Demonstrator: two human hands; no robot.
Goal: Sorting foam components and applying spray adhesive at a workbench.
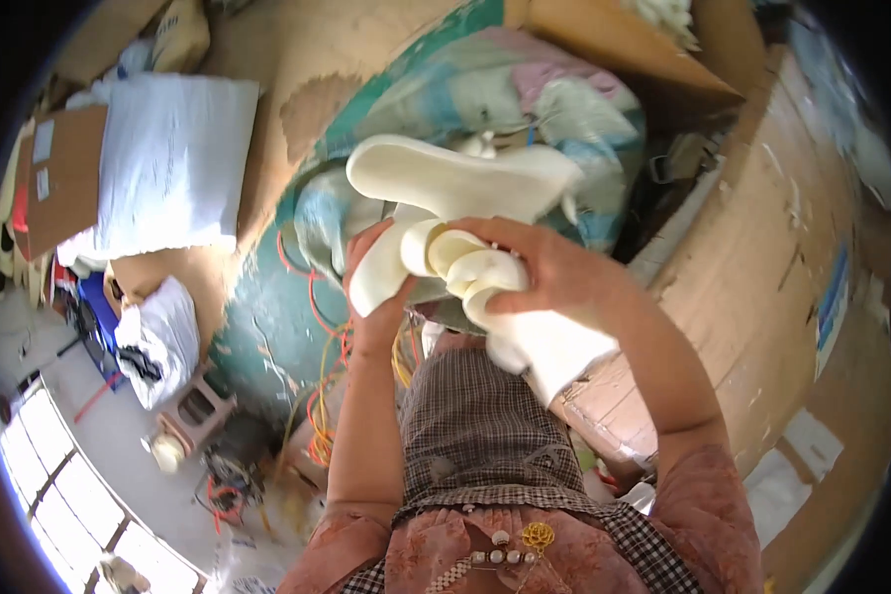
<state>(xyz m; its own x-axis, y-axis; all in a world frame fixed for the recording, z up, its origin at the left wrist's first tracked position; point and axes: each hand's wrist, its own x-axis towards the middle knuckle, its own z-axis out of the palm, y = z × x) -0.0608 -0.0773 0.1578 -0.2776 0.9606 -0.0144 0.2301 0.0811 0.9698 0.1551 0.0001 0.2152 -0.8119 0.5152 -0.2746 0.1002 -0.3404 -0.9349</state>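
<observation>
My left hand (pixel 371 287) is closed round the left side of a bunch of cream-coloured shoe soles (pixel 445 252), thumb up against a pale curved piece. Across from it, my right hand (pixel 559 272) grips the bunch from the right, its fingers over the top and its thumb underneath. The rounded ends overlap like a fan between the hands, and longer pale parts stick out below my right hand. Just beyond, a larger cream sole (pixel 406 173) lies on a clear plastic sack (pixel 584 109). Whether each hand holds separate soles is hard to make out.
Past the hands is a worn green tabletop (pixel 257 267) with orange cords (pixel 317 416). A cardboard box (pixel 643 49) stands at the far right, beside a wooden surface (pixel 742 228). White sacks (pixel 178 148) and a small stool (pixel 196 406) are on the left.
</observation>
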